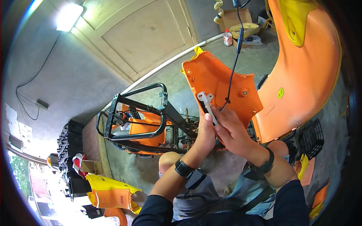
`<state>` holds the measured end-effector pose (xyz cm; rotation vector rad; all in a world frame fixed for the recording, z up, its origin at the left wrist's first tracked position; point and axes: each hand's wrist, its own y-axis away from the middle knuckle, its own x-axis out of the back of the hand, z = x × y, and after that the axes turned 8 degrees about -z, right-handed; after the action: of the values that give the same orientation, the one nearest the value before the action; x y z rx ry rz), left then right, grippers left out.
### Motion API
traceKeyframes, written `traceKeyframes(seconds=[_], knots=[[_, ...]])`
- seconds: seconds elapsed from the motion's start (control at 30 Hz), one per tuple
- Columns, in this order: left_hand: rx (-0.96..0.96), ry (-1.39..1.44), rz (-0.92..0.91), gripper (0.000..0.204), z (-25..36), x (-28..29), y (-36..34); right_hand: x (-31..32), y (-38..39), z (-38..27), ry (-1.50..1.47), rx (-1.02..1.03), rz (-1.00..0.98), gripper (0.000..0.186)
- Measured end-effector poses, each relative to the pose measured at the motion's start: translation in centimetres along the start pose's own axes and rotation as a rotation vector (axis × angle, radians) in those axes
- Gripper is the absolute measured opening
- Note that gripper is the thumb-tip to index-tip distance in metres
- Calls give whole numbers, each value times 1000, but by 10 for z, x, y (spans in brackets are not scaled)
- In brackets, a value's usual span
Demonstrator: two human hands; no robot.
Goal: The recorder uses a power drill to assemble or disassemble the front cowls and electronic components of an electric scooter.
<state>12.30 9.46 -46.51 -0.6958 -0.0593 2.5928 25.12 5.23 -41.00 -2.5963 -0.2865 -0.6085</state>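
Note:
A pale grey metal bracket with holed tabs at its upper end stands tilted between my two hands. My left hand is closed around its lower part, the thumb along the near side. From the right, my right hand closes on the same bracket with bent fingers. A thin black cable hangs from above and runs down to the right fingertips; its lower end is hidden there. Directly behind the hands is an orange plastic panel with yellow edges and several screw holes. What holds the panel up is not visible.
A black metal tube frame stands left of centre on the floor. A large orange body shell rises at the right. Yellow-and-orange parts lie lower left; a black plastic crate is at the right. A cardboard box sits far back.

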Motion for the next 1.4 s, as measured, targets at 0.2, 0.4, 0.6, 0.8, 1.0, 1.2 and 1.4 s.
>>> traceKeyframes(seconds=[0.2,0.4,0.6,0.8,1.0,1.2,1.4], knots=[[42,-33,-26,90,-2,-4,3,3,1,-5,-41,-25,28,44],[21,-34,-28,94,18,-17,3,5,2,-7,-16,-19,-3,44],[114,197,-1,90,28,-18,3,14,-1,7,-149,20,-105,47],[96,196,-80,83,26,-13,2,10,-1,3,-87,-11,-75,47],[50,114,-86,94,22,-21,4,-1,-3,6,-214,-58,18,48],[61,136,-1,94,23,-27,4,3,-3,10,-117,-73,-57,47],[75,173,-25,83,14,-17,4,0,-3,9,-151,-82,-35,48]])
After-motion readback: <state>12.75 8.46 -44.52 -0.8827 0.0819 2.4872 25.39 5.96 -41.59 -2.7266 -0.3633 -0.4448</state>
